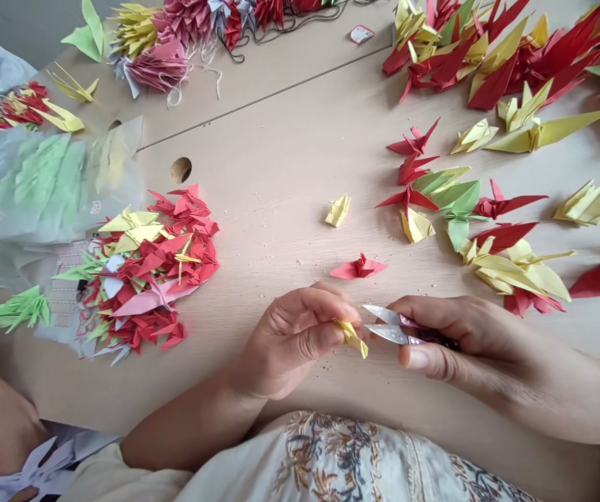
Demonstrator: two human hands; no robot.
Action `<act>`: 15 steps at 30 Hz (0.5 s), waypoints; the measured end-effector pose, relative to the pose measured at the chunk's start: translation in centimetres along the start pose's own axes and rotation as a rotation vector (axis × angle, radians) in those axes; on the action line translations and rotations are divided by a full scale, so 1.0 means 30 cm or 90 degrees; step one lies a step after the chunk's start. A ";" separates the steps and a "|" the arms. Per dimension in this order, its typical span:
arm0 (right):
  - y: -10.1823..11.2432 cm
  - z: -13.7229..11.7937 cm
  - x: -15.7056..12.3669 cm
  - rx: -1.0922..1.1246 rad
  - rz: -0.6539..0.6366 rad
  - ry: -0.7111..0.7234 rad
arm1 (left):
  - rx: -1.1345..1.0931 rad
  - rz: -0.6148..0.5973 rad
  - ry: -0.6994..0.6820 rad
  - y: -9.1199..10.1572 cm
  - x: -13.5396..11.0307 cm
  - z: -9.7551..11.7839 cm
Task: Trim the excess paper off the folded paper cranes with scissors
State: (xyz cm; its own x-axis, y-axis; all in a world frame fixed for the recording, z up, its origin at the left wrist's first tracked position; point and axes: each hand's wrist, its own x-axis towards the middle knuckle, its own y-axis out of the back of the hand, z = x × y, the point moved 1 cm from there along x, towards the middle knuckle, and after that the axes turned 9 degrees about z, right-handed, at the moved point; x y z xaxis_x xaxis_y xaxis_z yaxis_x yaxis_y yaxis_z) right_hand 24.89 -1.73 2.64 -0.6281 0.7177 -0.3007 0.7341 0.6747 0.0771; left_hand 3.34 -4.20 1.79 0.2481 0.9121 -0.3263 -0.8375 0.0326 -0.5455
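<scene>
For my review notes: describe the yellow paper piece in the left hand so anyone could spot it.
On the pale wooden table, right of a heap of red paper cranes, the left hand pinches a small folded yellow paper piece. Unlike the yellow paper cranes lying on the table, it is held up, beside the open metal snips in the right hand.

The small snips (pixel 384 324) have smooth, glossy metal blades that shine. The yellow folded paper piece (pixel 351 337) and the red folded paper crane (pixel 358 267) are of thin matt paper. The pale wood-grain bench (pixel 273 167) looks smooth and matt, and the clear plastic bag (pixel 54 188) is thin and a little glossy. The white patterned cloth (pixel 331 460) looks woven and matt.
</scene>
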 end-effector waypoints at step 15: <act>-0.010 0.014 -0.007 -0.115 0.072 0.196 | -0.023 -0.048 0.002 -0.004 0.002 -0.004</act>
State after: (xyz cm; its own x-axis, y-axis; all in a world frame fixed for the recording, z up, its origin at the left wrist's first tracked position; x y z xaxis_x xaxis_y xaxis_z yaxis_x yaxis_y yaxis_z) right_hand 24.92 -2.14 2.26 -0.6134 0.7896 0.0179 0.7638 0.5874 0.2676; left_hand 3.51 -4.19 1.74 0.3110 0.9066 -0.2852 -0.7984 0.0864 -0.5959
